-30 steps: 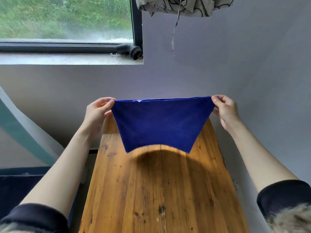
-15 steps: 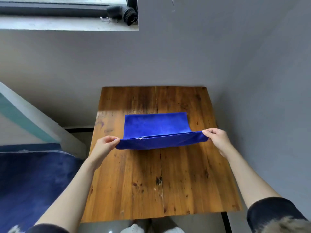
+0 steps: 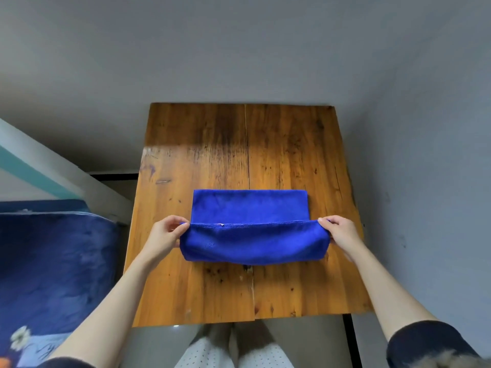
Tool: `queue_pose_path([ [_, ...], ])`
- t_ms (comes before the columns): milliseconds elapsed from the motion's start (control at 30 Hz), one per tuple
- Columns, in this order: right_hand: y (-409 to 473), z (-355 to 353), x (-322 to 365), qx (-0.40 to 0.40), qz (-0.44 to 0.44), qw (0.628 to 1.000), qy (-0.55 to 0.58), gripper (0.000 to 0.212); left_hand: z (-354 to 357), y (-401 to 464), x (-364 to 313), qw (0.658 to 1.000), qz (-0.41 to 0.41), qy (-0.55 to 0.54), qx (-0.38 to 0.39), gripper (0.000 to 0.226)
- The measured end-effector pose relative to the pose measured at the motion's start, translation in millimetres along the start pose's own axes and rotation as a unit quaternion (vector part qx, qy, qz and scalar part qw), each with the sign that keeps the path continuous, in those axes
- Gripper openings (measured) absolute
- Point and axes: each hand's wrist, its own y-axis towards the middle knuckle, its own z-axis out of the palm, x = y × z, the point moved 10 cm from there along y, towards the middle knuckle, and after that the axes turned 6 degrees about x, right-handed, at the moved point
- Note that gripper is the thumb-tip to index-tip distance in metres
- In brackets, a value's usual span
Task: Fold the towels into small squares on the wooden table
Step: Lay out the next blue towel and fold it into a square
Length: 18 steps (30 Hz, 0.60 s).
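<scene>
We are pinching the blue towel [image 3: 252, 235] at both ends of its hemmed edge, left hand [image 3: 164, 235] and right hand [image 3: 340, 232] each in a closed fingertip grip, holding that edge raised over the half lying flat on the tabletop [image 3: 292, 144]. We are, by our reading, making a halving fold; next we judge the hem must be carried to the towel's far edge, squared, then released.

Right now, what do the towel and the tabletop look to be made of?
The blue towel looks like soft microfibre or terry, matte: fuzzy nap, stitched hem, limp sag between the left hand and right hand. The table looks like solid wooden planks, varnished amber: visible grain, a centre seam, dark scuffs, a slight sheen.
</scene>
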Motion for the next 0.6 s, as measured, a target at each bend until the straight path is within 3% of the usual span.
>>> queue_pose_path([
  [333, 65, 1, 37, -0.039, -0.068, 0.997, 0.018, 0.009, -14, 73, -18, 0.994, 0.061, 0.040, -0.083, 0.009],
  [600, 114, 14, 41, -0.068, -0.097, 0.993, -0.029, 0.005, -10, 128, 0, 0.992, 0.050, 0.038, -0.106, 0.015],
])
